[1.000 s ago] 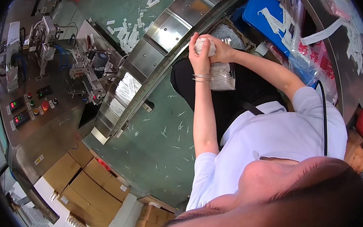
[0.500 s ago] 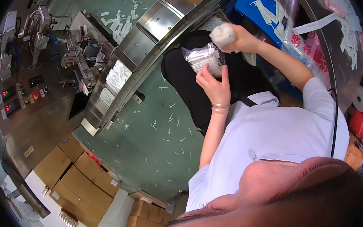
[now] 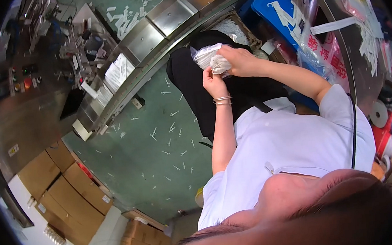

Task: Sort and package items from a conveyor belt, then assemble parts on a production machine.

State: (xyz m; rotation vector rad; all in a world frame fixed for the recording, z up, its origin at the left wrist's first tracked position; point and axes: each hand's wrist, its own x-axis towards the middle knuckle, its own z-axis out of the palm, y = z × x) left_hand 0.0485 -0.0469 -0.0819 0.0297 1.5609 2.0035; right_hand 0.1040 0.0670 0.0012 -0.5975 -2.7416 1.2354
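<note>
The right hand (image 3: 243, 62) is gripping a bundle of white packets (image 3: 220, 66), and the left hand (image 3: 213, 84) is pinching its lower edge. The bundle is touching a clear plastic bag (image 3: 204, 54) of packets, right of the steel conveyor (image 3: 172, 16). A blue tub (image 3: 264, 3) is sitting farther right of the conveyor; a control cabinet (image 3: 21, 124) is standing left of it.

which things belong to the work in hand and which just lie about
In use:
bundle of white packets, in right hand, left hand against it
clear bag of white packets

Apparently lying about:
white plastic picks and white strips on floor
</note>
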